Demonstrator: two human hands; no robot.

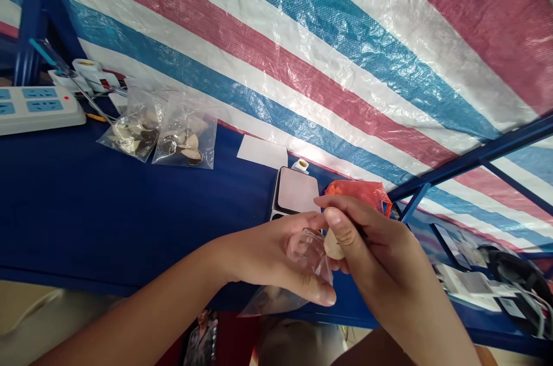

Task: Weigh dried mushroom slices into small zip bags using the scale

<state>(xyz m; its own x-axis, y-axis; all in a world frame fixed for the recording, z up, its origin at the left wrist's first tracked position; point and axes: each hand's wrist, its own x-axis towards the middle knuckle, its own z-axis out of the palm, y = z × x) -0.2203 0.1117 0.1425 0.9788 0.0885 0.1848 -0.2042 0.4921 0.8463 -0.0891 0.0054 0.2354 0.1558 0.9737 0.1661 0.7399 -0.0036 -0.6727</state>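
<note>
My left hand (280, 259) holds a clear plastic bag (309, 248), its thumb and fingers spread around the bag's mouth. Part of the bag hangs below the palm. Between the thumb and fingers of my right hand (367, 245) is a pale, rounded slice (333, 245), right at the bag's opening; its exact kind is unclear. Just behind both hands sits a small scale (298, 188) with a flat light top. Two clear zip bags (185, 138) of similar pale and dark slices lie farther left.
On the blue table (86, 199) a white power strip (38, 108) stands at the left, beside a metal tool with a teal handle. White paper (262, 151) lies behind the scale. A red plastic bag (360, 193) is at the right. A striped tarp (259, 55) rises behind.
</note>
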